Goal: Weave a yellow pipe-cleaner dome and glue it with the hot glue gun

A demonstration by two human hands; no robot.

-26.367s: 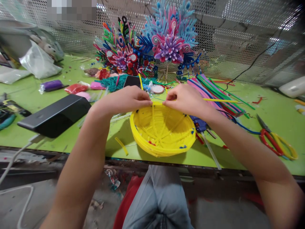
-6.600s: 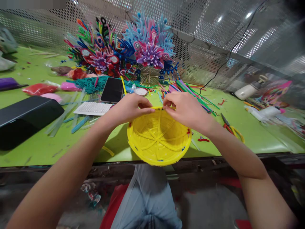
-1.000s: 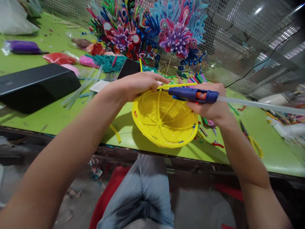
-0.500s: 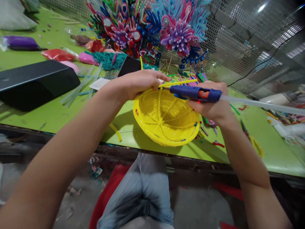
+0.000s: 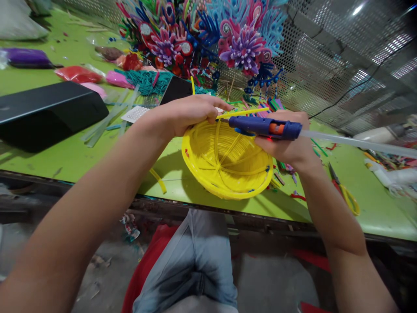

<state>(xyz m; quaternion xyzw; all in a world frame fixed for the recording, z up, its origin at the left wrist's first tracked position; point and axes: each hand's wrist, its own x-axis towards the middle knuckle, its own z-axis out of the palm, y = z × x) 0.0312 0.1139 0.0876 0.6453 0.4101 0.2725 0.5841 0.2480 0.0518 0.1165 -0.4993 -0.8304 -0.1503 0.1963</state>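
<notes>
A yellow, woven-looking bowl shape (image 5: 228, 169) is tilted toward me at the table's front edge, its ribs crossing on the inside. My left hand (image 5: 198, 111) is closed at its far rim, gripping the rim together with a yellow strip (image 5: 247, 112) that sticks out to the right. My right hand (image 5: 283, 145) is wrapped round a blue glue gun (image 5: 257, 126) with an orange part. Its nozzle points left and reaches the rim by my left fingertips. A long clear glue stick (image 5: 355, 142) comes out of the gun's back end.
Yellow-handled scissors (image 5: 347, 195) lie at the right on the green table (image 5: 97, 163). A black box (image 5: 48, 113) stands at the left, with clear glue sticks (image 5: 109, 119) beside it. Colourful fuzzy flowers (image 5: 243, 48) rise at the back before a perforated metal screen.
The glue gun's nozzle has shifted slightly left along the rim, toward my left fingers. My left hand and the bowl shape have hardly moved.
</notes>
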